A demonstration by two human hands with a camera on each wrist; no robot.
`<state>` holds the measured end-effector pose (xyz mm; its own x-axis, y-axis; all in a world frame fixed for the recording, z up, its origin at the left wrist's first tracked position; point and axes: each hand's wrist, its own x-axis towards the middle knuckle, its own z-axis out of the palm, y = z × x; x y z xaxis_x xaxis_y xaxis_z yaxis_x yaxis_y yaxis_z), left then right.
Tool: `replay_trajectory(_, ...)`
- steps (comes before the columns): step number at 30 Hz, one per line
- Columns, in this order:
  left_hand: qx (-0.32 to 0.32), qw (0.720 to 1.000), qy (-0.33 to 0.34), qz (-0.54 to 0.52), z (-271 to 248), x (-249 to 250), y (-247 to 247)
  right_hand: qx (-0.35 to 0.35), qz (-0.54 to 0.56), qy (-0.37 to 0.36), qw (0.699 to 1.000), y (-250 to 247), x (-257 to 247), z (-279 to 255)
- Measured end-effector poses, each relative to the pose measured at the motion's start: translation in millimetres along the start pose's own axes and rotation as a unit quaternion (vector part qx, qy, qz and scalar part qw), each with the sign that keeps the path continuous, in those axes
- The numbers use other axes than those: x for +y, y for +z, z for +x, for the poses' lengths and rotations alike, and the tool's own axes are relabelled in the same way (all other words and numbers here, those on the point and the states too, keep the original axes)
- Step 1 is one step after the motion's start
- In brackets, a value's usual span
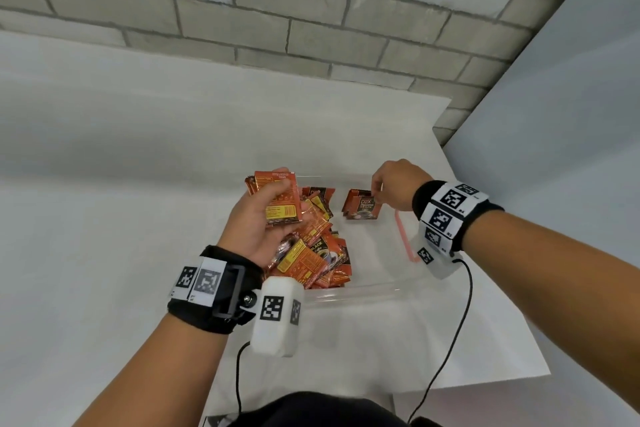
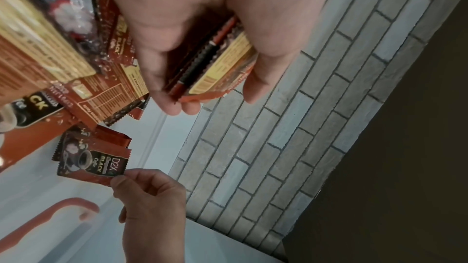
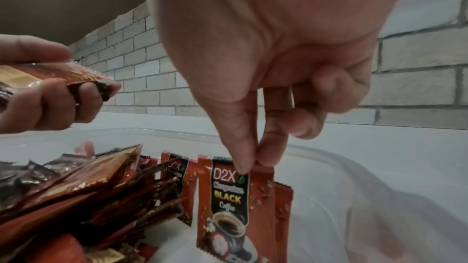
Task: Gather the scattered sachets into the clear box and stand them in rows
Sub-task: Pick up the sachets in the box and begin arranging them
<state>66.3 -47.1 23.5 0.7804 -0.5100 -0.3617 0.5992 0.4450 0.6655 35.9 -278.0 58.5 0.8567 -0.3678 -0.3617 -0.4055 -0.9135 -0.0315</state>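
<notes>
L hand (image 1: 258, 218) sits at about 10 o'clock over the clear box (image 1: 360, 289), palm up, fingers curled round a small stack of sachets (image 1: 280, 199). Thumb lies across the top one, so the bunch stays squared up. My guess: it's a ready supply, held close so the other hand can draw from it w/o reaching far.

Below it and a bit to the right, the loose pile (image 1: 317, 250) fills the box's left half, roughly 9 to 6 o'clock. Packets lie flat, tilted, overlapping, no order yet. They're in the box but not stood up, so gathering looks mostly done & the sorting barely begun.

At about 1 o'clock, the start of a row (image 3: 228, 203): a few sachets on edge, fronts facing the person, near the far wall. Probably started in that corner so the wall can back them up.

R hand (image 1: 393, 185) comes down from above, wrist high, knuckles up. Thumb & forefinger pinch the top edge of the front sachet (image 1: 363, 210); other fingers tuck in, clear of it. Looks like it's steadying the packet upright. Whether it stands alone if released, can't tell.

A pink strip (image 1: 403, 236) shows at 3 o'clock by the box's right side.
</notes>
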Motion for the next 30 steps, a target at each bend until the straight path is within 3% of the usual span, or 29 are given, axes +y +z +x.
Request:
replay_trajectory(13,0.007,1.0,-0.004,0.008,0,5,0,-0.012,-0.014,0.038,0.999,13,8,18)
replay_trajectory(30,0.007,1.0,-0.008,0.024,3,2,3,-0.012,-0.035,0.019,0.999,16,4,27)
